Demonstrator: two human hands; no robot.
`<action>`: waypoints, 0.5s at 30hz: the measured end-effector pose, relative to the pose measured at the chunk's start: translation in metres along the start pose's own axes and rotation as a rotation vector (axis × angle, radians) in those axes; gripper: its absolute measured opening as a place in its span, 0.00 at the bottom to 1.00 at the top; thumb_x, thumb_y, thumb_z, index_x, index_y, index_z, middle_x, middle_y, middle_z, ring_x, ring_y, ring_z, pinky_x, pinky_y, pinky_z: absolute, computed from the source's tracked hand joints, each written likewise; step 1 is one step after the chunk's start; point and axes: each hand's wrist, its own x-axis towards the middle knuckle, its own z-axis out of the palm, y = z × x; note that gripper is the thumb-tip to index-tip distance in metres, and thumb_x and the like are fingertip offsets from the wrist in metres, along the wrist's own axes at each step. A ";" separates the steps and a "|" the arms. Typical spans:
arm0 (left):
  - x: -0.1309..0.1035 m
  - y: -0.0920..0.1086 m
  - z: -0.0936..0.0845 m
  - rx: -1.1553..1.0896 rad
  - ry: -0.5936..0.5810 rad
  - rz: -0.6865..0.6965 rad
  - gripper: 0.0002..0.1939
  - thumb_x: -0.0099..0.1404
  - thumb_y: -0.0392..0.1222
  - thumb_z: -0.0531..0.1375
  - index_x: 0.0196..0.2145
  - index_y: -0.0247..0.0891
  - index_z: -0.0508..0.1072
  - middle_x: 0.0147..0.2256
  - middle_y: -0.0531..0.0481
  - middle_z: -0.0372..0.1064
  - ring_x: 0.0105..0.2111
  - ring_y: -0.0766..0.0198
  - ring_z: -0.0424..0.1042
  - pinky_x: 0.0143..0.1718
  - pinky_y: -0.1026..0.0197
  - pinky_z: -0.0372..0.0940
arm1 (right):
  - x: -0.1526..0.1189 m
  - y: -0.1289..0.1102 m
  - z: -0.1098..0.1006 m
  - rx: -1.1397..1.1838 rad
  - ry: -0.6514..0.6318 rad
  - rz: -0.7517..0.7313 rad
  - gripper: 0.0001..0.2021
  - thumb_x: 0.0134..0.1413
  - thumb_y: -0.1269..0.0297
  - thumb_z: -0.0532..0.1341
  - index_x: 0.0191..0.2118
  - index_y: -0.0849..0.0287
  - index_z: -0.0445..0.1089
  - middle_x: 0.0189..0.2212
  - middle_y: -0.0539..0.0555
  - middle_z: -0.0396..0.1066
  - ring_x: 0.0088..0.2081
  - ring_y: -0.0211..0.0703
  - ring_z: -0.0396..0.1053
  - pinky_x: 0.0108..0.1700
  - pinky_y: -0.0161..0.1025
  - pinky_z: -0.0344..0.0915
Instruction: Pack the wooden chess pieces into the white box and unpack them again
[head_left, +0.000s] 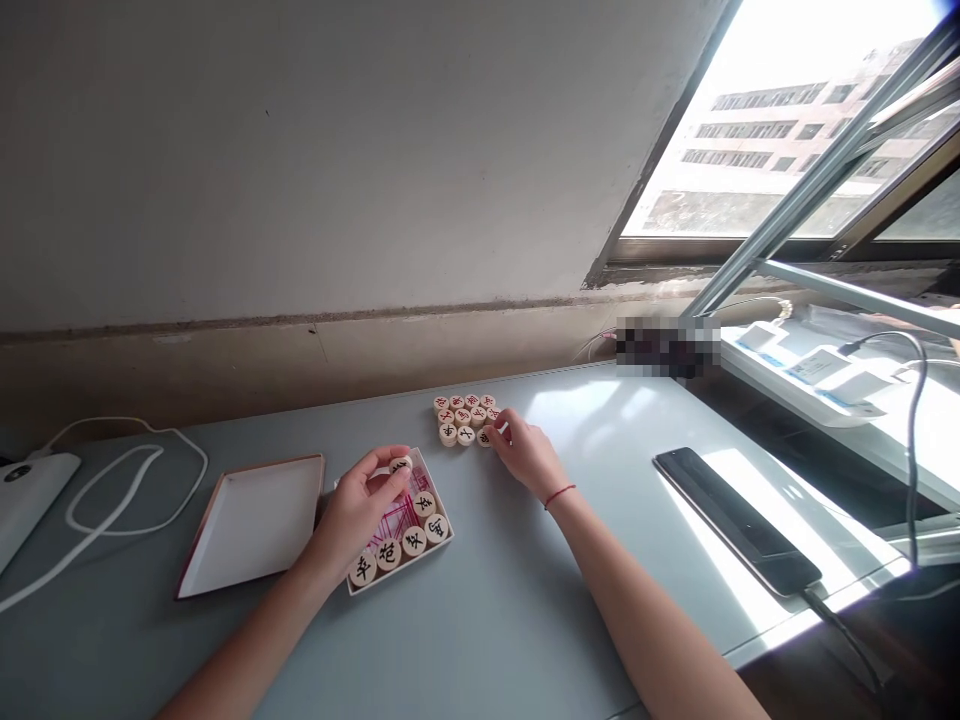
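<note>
Over the box (402,582) of round wooden pieces, my left hand (369,500) pinches a piece with a black character (400,465). Several black-character pieces line the box's near and right sides, such as one piece (413,541), and a pink-lined sheet (391,522) lies under them. Farther back on the table, pieces stand in rows: red-character ones (463,416) behind, black-character ones (466,436) in front. My right hand (525,450) has its fingers closed on the black-character piece (484,438) at the right end of the front row.
An empty white lid (255,520) with a reddish rim lies left of the box. White cables (120,500) and a white device (34,500) are at the far left. A phone (735,520) with a cable lies on the right, near metal bars and a power strip (802,370).
</note>
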 end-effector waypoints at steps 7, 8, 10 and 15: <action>-0.004 -0.001 0.005 -0.017 -0.085 0.071 0.27 0.55 0.59 0.63 0.45 0.39 0.71 0.40 0.46 0.74 0.43 0.57 0.73 0.45 0.56 0.69 | -0.032 -0.041 0.000 0.470 -0.342 -0.345 0.15 0.57 0.49 0.56 0.34 0.57 0.66 0.28 0.49 0.68 0.27 0.35 0.60 0.27 0.31 0.56; -0.005 0.000 0.005 -0.022 -0.096 0.074 0.27 0.55 0.60 0.63 0.46 0.39 0.71 0.41 0.46 0.74 0.43 0.56 0.73 0.46 0.56 0.68 | -0.038 -0.047 0.002 0.513 -0.401 -0.368 0.16 0.57 0.49 0.56 0.34 0.58 0.67 0.29 0.50 0.69 0.27 0.34 0.60 0.27 0.31 0.57; -0.005 0.001 0.005 -0.038 -0.100 0.069 0.29 0.54 0.61 0.62 0.46 0.38 0.72 0.42 0.45 0.75 0.45 0.55 0.73 0.48 0.55 0.68 | -0.046 -0.054 0.006 0.560 -0.443 -0.369 0.16 0.58 0.49 0.55 0.34 0.59 0.67 0.29 0.50 0.69 0.26 0.33 0.59 0.27 0.31 0.57; -0.005 0.002 0.005 -0.055 -0.074 0.082 0.30 0.56 0.63 0.60 0.48 0.39 0.72 0.42 0.44 0.75 0.43 0.55 0.74 0.47 0.53 0.69 | -0.041 -0.050 0.005 0.597 -0.389 -0.307 0.16 0.58 0.50 0.54 0.32 0.59 0.66 0.27 0.50 0.67 0.25 0.34 0.60 0.27 0.32 0.59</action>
